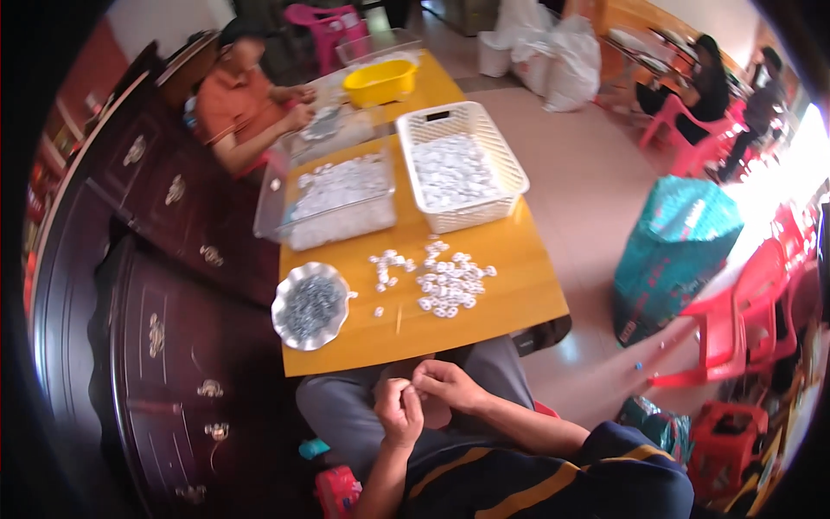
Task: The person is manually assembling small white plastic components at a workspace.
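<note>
Over my lap, just off the table's near edge, my left hand (pixel 399 410) and my right hand (pixel 447 386) meet with their fingertips pinched together. Whatever sits between the fingers is too small and covered to make out. On the table ahead lies a loose spread of small white ring-like pieces (pixel 451 285), with a thinner scatter of them to its left. A white scalloped bowl (pixel 283 330) stands at the near left corner, filled with small grey metallic-looking pieces (pixel 313 304). One thin pale stick (pixel 399 318) lies near the front edge.
A cream plastic basket (pixel 475 212) and a clear bin (pixel 266 208), both with white pieces, stand on the yellow table (pixel 510 298). Behind them is a yellow tub (pixel 380 84). A person in orange (pixel 246 112) works at far left. Dark cabinets (pixel 164 311) line the left; a teal sack (pixel 670 259) stands right.
</note>
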